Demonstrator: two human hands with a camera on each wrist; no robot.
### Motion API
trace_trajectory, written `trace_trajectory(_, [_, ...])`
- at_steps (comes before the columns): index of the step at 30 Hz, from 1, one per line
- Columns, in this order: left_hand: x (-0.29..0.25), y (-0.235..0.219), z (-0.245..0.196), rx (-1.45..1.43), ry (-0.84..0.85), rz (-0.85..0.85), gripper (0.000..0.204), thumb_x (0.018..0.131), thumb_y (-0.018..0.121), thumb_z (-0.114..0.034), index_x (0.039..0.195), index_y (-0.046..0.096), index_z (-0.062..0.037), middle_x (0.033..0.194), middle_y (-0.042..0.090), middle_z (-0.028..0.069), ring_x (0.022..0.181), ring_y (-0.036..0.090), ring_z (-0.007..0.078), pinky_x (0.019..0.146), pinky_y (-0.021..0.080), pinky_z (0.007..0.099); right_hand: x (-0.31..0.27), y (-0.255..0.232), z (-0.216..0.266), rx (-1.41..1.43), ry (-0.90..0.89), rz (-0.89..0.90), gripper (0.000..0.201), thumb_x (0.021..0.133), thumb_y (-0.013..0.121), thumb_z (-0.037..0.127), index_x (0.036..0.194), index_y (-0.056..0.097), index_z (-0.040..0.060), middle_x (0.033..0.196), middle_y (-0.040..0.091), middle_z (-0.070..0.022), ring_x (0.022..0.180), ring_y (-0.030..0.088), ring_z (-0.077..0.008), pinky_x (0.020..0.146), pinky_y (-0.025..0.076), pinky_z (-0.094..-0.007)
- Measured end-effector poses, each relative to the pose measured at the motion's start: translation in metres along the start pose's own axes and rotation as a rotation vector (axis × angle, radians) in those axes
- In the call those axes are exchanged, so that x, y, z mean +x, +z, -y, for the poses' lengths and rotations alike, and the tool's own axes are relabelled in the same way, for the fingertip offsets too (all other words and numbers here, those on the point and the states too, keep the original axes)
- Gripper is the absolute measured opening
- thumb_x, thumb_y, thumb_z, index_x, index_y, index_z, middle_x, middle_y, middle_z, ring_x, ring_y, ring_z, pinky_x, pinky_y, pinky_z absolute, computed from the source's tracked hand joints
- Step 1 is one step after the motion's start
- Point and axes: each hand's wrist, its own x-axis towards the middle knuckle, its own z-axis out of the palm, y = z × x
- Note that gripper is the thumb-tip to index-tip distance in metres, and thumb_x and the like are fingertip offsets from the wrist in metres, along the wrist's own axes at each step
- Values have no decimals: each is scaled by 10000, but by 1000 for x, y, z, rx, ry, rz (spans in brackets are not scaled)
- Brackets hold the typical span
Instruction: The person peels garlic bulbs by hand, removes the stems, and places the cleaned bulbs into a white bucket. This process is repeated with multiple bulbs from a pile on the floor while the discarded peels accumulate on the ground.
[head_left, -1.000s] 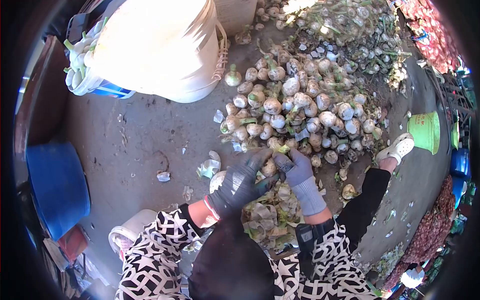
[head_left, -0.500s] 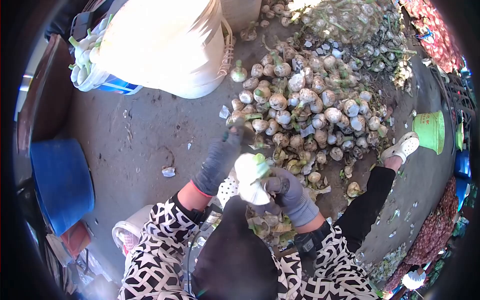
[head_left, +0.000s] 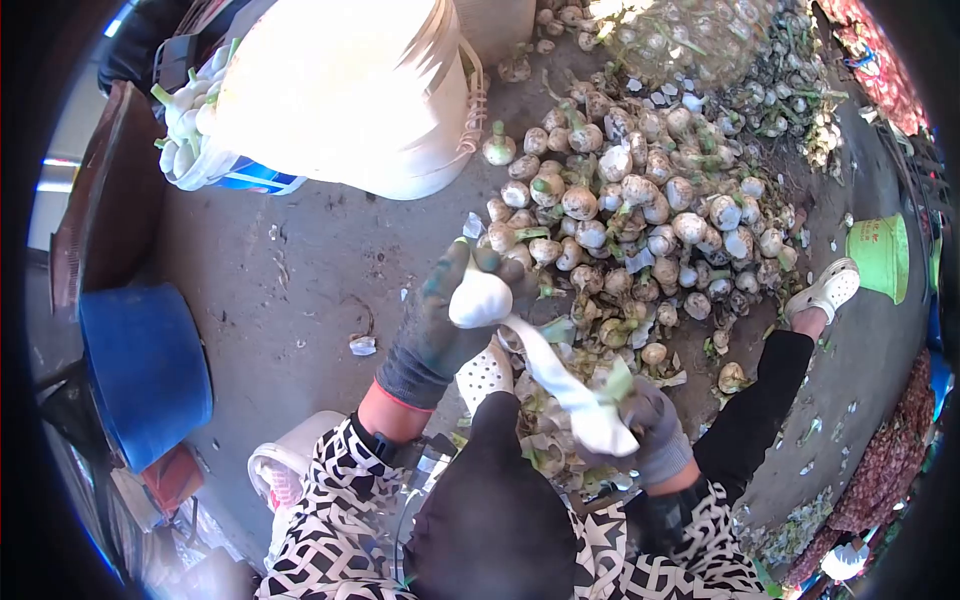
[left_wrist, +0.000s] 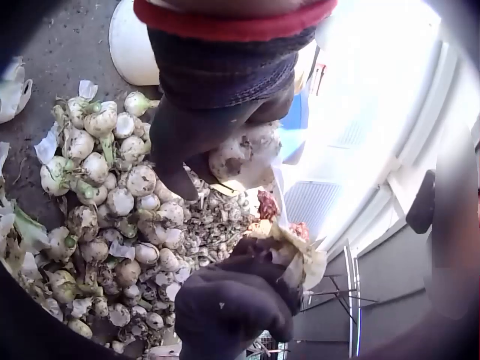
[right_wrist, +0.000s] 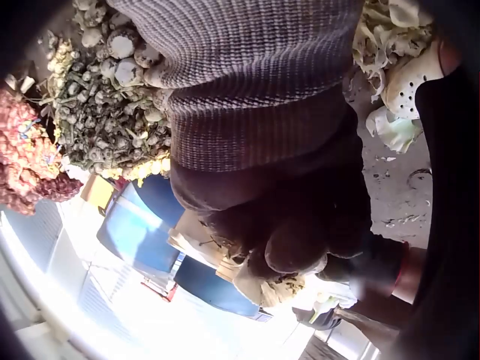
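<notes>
My gloved left hand (head_left: 440,305) grips a white garlic bulb (head_left: 478,299) with a short green stem end, in the head view. In the left wrist view, the bulb's dirt-stained side (left_wrist: 247,156) shows beneath the fingers. A long pale strip of peeled skin (head_left: 568,388) runs from the bulb to my gloved right hand (head_left: 655,430), whose curled fingers pinch its far end. The right wrist view has papery skin (right_wrist: 266,291) poking out below those fingers. Ahead of both hands lies a heap of unpeeled garlic bulbs (head_left: 640,200), brown with dirt.
Peeled skins (head_left: 550,425) lie between my feet, one in a white clog (head_left: 486,375). A large white bucket (head_left: 400,150) stands ahead on the left, beside a pail of peeled bulbs (head_left: 195,120). A blue tub (head_left: 145,370) is at far left, a green bucket (head_left: 877,260) at right.
The hands were together over a bulb, then the right held a white bulb while the left reached towards the heap. Now the left holds a bulb, and the right has moved right and down with skin.
</notes>
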Motion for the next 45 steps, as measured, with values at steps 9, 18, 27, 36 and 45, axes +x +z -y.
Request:
trace_trajectory(9, [5,4,4,-151,59,-340,446,943,510,-384,1188,523,-12,1156,602,196,1138,555,364,1003,417,528,-56,-25,-19,-243,386,377,570,828,610,525,1029,636,-7,876,685,-200,810,678,-301,758,515,-403])
trace_trajectory(18, [14,11,17,-88,8,-264,481,968,456,-373,1283,462,-9,1226,574,208,1177,533,347,1009,422,495,93,49,26,-475,-150,-88,396,845,704,350,1066,594,40,678,596,-33,562,558,-68,480,458,-249])
trace_trajectory(27, [9,-15,8,110,114,-543,443,978,430,-418,1192,534,-45,1179,604,165,1142,562,323,928,478,501,60,39,22,91,1,424,264,925,597,263,930,673,11,741,656,-52,613,627,-113,548,494,-248])
trace_trajectory(36, [10,124,-105,235,460,-23,710,974,323,-434,1462,128,44,1523,184,245,1426,196,331,1143,196,547,-10,-45,-77,-1283,142,271,254,842,545,276,1034,665,161,922,680,-120,889,640,-331,805,496,-402])
trace_trajectory(45, [0,19,18,957,29,-135,463,975,475,-380,1303,512,-56,1145,617,144,1016,620,249,895,496,353,84,-84,-74,-1099,405,-567,505,812,621,529,1139,593,145,940,668,-214,886,635,-393,775,482,-472])
